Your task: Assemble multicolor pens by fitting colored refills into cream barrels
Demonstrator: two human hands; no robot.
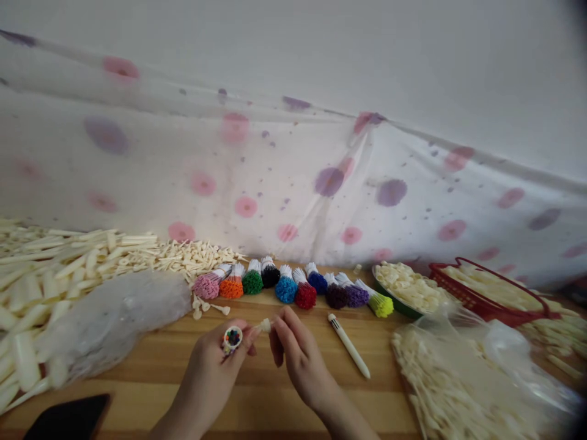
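My left hand (211, 360) is closed around a white ring-shaped pen part (233, 336) with several coloured tips showing in its opening. Between its thumb and finger and the fingertips of my right hand (298, 351) is a small cream plastic piece (265, 325). My right hand's fingers are bent together at that piece; how firmly each hand grips it is hard to see. To the right of my hands a white multicolour pen (349, 347) lies on the wooden table (178, 385). A few cream stemmed pieces (202, 305) lie beyond my left hand.
Behind my hands runs a row of coloured refill bundles (305, 290). Cream plastic parts (82, 256) and a clear bag (123, 318) are heaped left. At right stand a green bowl (385, 298), a red basket (486, 305) and a bag of parts (458, 379). A dark object (68, 418) lies front left.
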